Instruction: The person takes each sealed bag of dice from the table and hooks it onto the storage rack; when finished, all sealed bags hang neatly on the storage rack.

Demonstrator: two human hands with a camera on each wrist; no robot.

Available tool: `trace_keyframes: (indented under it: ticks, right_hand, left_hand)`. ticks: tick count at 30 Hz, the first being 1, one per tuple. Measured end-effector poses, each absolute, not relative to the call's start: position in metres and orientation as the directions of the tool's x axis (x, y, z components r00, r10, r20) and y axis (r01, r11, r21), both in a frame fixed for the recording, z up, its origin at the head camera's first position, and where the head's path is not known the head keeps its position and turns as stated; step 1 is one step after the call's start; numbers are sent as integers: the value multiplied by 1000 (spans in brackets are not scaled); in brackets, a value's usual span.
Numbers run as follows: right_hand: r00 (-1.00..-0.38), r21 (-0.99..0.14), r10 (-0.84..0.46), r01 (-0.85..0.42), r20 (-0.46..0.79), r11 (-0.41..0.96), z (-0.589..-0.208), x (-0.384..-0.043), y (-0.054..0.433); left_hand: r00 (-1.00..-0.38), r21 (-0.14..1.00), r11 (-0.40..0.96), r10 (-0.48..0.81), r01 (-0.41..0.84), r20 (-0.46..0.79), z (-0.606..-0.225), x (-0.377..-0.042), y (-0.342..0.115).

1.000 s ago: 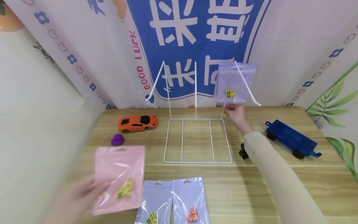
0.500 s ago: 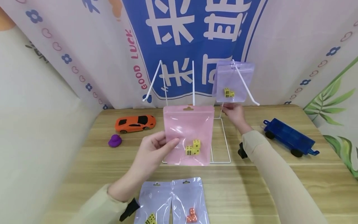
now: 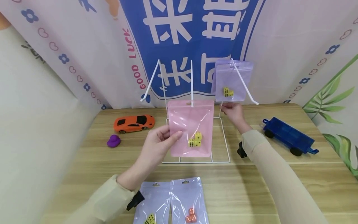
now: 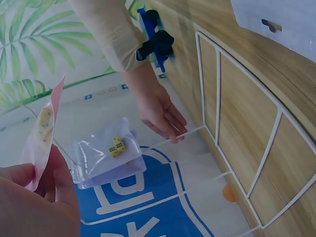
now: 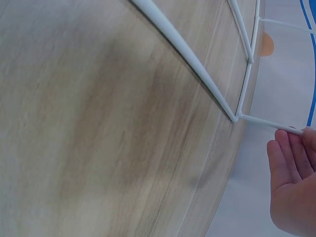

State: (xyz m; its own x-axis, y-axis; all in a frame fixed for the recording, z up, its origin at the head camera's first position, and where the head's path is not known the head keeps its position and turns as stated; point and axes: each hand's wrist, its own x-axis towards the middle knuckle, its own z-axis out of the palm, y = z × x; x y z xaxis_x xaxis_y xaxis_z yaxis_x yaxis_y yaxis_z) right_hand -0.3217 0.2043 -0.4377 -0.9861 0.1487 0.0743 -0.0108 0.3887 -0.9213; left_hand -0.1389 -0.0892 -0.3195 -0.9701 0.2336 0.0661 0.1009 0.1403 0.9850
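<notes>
A pink zip bag (image 3: pixel 190 124) of yellow dice is pinched at its left side between the thumb and fingers of my left hand (image 3: pixel 156 141). Its top hole meets the tip of the white rack's middle hook (image 3: pixel 192 84); I cannot tell whether the tip is through it. In the left wrist view the bag (image 4: pixel 47 131) appears edge-on. My right hand (image 3: pixel 235 115) pinches the rack's right upright (image 5: pixel 271 123), below the purple zip bags (image 3: pixel 233 79) hanging on the right hook. Yellow dice show in the front purple bag.
Two lilac bags (image 3: pixel 188 199) of dice lie side by side at the table's front. An orange toy car (image 3: pixel 134 123) and a purple duck (image 3: pixel 113 141) stand left of the rack base (image 3: pixel 195 162). Rightward is a blue toy trailer (image 3: pixel 289 135). The left hook (image 3: pixel 151 81) is bare.
My left hand has brought the pink bag from the lower left up to the middle hook, rising slightly in the last half second. My right hand has stayed on the upright.
</notes>
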Motion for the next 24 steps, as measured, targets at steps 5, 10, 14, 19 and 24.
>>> trace_keyframes:
  ticks: [5, 10, 14, 19, 24]
  right_hand:
    - [-987, -912, 145, -5, 70, 410, -437, -322, 204]
    - [-987, -908, 140, -10, 76, 419, -436, -322, 204]
    - [-988, -912, 131, -24, 85, 410, -436, -322, 204]
    - [-988, -906, 136, -7, 71, 423, -437, -322, 205]
    - [-988, -916, 135, -17, 77, 401, -437, -322, 205]
  left_hand:
    - [-976, 990, 128, 213, 66, 37, -322, -155, -84]
    - [-984, 990, 131, 176, 47, 24, -324, -172, -78]
    - [-988, 988, 145, 148, 52, 30, -327, -189, -76]
    - [-991, 981, 180, 129, 65, 42, -329, -211, -75]
    - [-993, 982, 169, 96, 88, 73, -331, -233, -73]
